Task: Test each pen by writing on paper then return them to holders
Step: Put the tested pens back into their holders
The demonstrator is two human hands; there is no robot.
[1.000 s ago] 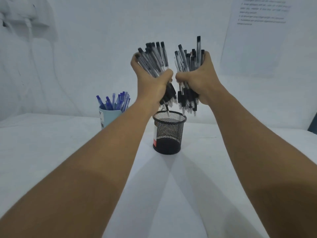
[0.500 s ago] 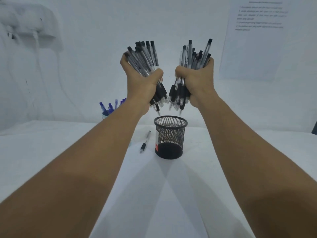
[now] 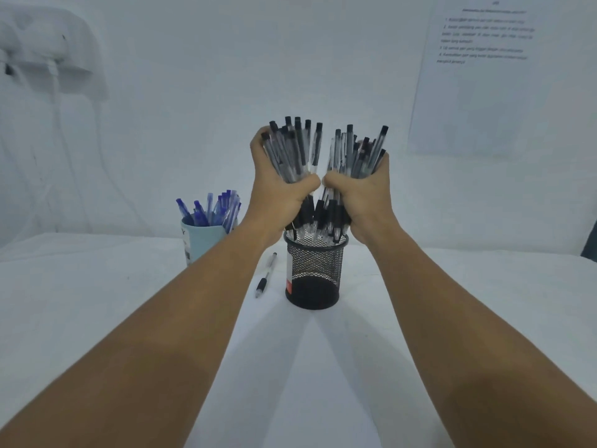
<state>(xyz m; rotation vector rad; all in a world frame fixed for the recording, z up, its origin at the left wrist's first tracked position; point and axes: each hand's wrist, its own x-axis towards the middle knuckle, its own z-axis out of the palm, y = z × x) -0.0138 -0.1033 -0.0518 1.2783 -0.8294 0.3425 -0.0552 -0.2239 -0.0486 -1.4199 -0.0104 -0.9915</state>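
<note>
Two bunches of black pens, one in each hand, both held over the black mesh holder (image 3: 315, 273) near the middle of the worktop (image 3: 97, 302). Left bunch (image 3: 292, 150) fanned slightly, long axis near upright, black push-buttons up toward 12 o'clock with a lean to 11, rubber sleeves and tips down toward 6. Right bunch (image 3: 358, 151) likewise near upright, buttons leaning toward 1 o'clock, tips down. Lower ends of both bunches crowded together at the holder's rim, some tips already inside the mesh.

Left hand (image 3: 281, 192): grip wrapped tight round its bunch, thumb across the front, fingers hidden behind the barrels. Right hand (image 3: 361, 195): grip closed the same way round its bunch, thumb in front. Thumbs almost touching between the two bunches.

One loose pen (image 3: 266, 274) flat on the worktop just beside the holder at its 9 o'clock, long axis running from 12 to 6 with a small tilt, black sleeve and tip toward the camera. Pale blue cup (image 3: 202, 240) further out at 9 o'clock, partly behind the left forearm, full of blue pens (image 3: 214, 210) standing buttons-up and splayed.

Red and white label (image 3: 289, 276) on the holder's left side, wording too small to read. Printed sheet (image 3: 484, 76) on the wall at 1 o'clock, several lines of text, blurred beyond reading.
</note>
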